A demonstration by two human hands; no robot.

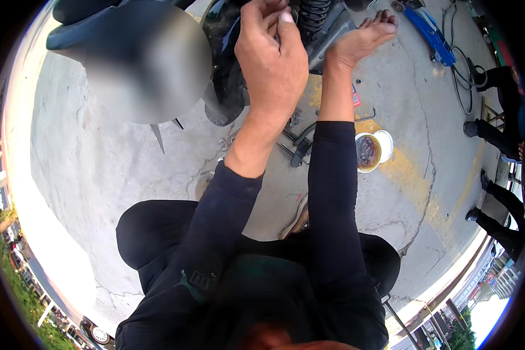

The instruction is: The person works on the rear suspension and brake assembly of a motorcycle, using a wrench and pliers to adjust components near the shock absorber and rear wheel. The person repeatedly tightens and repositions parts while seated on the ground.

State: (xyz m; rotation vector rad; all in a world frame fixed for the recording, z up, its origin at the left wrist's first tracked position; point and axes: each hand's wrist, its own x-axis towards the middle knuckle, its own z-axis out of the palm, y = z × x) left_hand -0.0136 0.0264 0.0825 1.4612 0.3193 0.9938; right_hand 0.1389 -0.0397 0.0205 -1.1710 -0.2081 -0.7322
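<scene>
Left hand (pixel 272 58): raised, fingers pinched together at the black coiled spring shock absorber (pixel 312 17); whether they grip anything cannot be told | Right hand (pixel 363 39): palm up, fingers loosely curled apart, just right of the spring | Below: small round tin of dark oil (pixel 367 152) and scattered metal hand tools (pixel 297 143) on grey concrete floor (pixel 111 169).
</scene>
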